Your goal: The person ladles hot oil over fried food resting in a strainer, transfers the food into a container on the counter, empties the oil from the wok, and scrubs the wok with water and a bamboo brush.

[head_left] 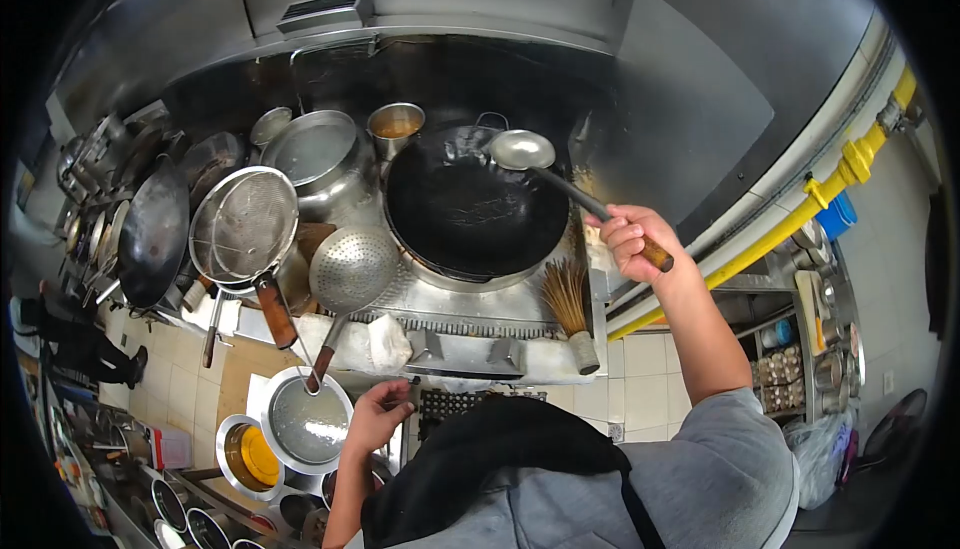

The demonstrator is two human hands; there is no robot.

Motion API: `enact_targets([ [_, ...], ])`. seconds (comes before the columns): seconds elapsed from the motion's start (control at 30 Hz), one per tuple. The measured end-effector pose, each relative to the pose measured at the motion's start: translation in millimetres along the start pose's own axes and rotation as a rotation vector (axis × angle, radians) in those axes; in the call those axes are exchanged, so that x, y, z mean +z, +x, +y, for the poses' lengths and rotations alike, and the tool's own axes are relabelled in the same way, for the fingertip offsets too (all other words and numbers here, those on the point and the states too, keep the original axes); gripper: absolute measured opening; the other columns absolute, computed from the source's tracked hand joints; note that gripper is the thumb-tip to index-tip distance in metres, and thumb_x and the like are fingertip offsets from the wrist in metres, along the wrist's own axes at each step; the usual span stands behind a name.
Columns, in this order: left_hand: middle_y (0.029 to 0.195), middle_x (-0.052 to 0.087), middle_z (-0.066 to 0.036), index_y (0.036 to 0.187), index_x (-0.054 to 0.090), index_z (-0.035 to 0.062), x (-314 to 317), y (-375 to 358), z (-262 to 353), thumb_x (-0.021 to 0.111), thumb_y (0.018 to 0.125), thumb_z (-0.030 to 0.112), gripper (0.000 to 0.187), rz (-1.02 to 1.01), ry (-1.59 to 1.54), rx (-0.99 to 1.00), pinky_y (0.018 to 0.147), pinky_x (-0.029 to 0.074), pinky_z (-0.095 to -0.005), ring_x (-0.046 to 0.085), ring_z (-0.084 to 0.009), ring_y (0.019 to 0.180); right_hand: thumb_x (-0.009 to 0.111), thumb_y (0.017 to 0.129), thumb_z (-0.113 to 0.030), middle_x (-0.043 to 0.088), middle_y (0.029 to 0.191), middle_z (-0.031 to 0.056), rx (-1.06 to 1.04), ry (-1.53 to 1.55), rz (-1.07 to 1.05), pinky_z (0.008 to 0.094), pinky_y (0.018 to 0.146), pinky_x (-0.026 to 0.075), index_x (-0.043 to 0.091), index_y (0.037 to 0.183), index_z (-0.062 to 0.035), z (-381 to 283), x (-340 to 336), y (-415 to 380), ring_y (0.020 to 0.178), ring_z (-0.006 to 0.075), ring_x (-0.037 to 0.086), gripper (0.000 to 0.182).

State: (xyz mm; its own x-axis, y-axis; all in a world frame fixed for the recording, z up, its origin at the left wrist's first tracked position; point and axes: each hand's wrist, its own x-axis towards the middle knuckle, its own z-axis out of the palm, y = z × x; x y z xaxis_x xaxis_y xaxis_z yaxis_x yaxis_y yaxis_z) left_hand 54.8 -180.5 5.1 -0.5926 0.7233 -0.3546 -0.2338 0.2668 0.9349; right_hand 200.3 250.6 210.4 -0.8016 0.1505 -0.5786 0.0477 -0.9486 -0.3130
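My right hand (638, 241) is closed around the wooden grip of a ladle (522, 151). The ladle's metal bowl is above the far right side of a black wok (475, 219), which sits on the stove. Low in front of the stove, my left hand (380, 415) has its fingers loosely bent and apart, with nothing visible in it. Just left of that hand is a metal pot of cloudy liquid (310, 424). A perforated skimmer (353, 269) and a mesh strainer (245, 224) lie left of the wok, their handles toward me.
A bamboo brush (568, 299) stands at the stove's front right. Behind the strainer are a large covered-looking pot (310, 149) and a small pot of brown liquid (396, 124). Another wok (153, 234) leans at left. A container of yellow liquid (258, 457) is below. A yellow pipe (770, 224) runs along the right.
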Motion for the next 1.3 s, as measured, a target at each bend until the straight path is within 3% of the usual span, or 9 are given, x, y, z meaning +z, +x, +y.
enact_targets([
  [0.53,0.108,0.063,-0.008,0.117,0.057,-0.0003,36,6,6,0.066,0.079,-0.001,0.039,0.029,0.147,-0.057,0.086,0.048,-0.0294,0.059,-0.0151,0.099,0.045,0.092,-0.011,0.045,0.061,0.0023,-0.189,0.416,-0.302,0.0207,0.036,0.042,0.033,0.117,0.0103,-78,-57,4,0.043,0.0101,0.048,0.036],
  [0.7,0.104,0.064,-0.01,0.116,0.057,-0.0008,47,3,8,0.067,0.079,0.005,0.039,0.045,0.223,-0.053,0.081,0.048,-0.0293,0.061,-0.0166,0.096,0.04,0.095,-0.018,0.045,0.063,0.0043,-0.16,0.509,-0.706,0.0229,0.038,0.042,0.029,0.128,0.0139,-81,-81,27,0.046,0.0117,0.049,0.047],
  [0.83,0.109,0.064,-0.01,0.117,0.056,-0.0026,54,-1,17,0.066,0.079,0.003,0.04,0.025,0.307,-0.128,0.088,0.047,-0.0314,0.059,-0.0181,0.101,0.037,0.096,-0.022,0.045,0.063,0.0046,-0.186,0.523,-0.839,0.0242,0.038,0.043,0.024,0.134,0.013,-69,-81,36,0.044,0.0123,0.048,0.053],
  [1.0,0.108,0.064,-0.01,0.116,0.057,-0.0025,37,-19,4,0.066,0.08,0.005,0.038,0.085,0.272,-0.161,0.088,0.047,-0.0312,0.06,-0.0183,0.1,0.034,0.098,-0.03,0.043,0.061,0.0043,-0.086,0.447,-1.124,0.025,0.039,0.044,0.019,0.142,0.0043,-42,-58,59,0.041,0.0116,0.046,0.058],
  [1.07,0.103,0.066,-0.01,0.118,0.057,-0.0009,27,-30,1,0.067,0.08,0.008,0.04,0.112,0.276,-0.195,0.082,0.049,-0.0299,0.061,-0.017,0.094,0.037,0.098,-0.031,0.041,0.06,0.0016,-0.019,0.357,-1.06,0.0242,0.037,0.042,0.027,0.139,0.002,-45,-33,72,0.04,0.0098,0.043,0.054],
  [1.13,0.101,0.066,-0.009,0.118,0.056,-0.0012,17,-42,0,0.067,0.081,0.008,0.04,0.119,0.236,-0.235,0.082,0.049,-0.0292,0.062,-0.0165,0.093,0.037,0.098,-0.028,0.041,0.062,0.0007,-0.134,-0.213,-0.659,0.0227,0.032,0.036,0.035,0.135,-0.0015,-50,5,93,0.039,0.0081,0.038,0.045],
  [1.17,0.101,0.066,-0.009,0.119,0.056,-0.0015,11,-48,-1,0.067,0.082,0.007,0.04,0.06,0.158,-0.249,0.083,0.049,-0.0286,0.062,-0.0158,0.092,0.05,0.094,-0.023,0.04,0.062,-0.0039,-0.197,-0.453,-0.423,0.0221,0.034,0.032,0.05,0.116,-0.0099,-40,36,105,0.039,0.0052,0.035,0.026],
  [1.2,0.101,0.066,-0.009,0.119,0.056,-0.0018,5,-54,-2,0.067,0.082,0.007,0.039,0.002,0.082,-0.262,0.083,0.049,-0.028,0.062,-0.0152,0.092,0.056,0.09,-0.016,0.041,0.061,-0.0035,-0.293,-0.634,-0.383,0.0211,0.035,0.031,0.052,0.106,-0.0123,-26,59,133,0.041,0.0049,0.035,0.017],
  [1.3,0.099,0.066,-0.008,0.12,0.054,-0.0026,-11,-71,-7,0.066,0.083,0.006,0.04,-0.033,0.05,-0.231,0.082,0.049,-0.0263,0.061,-0.0137,0.091,0.062,0.084,-0.008,0.051,0.066,0.0015,-0.405,-0.917,-0.159,0.0227,0.035,0.034,0.055,0.088,-0.0054,17,108,229,0.044,0.007,0.044,0.009],
])
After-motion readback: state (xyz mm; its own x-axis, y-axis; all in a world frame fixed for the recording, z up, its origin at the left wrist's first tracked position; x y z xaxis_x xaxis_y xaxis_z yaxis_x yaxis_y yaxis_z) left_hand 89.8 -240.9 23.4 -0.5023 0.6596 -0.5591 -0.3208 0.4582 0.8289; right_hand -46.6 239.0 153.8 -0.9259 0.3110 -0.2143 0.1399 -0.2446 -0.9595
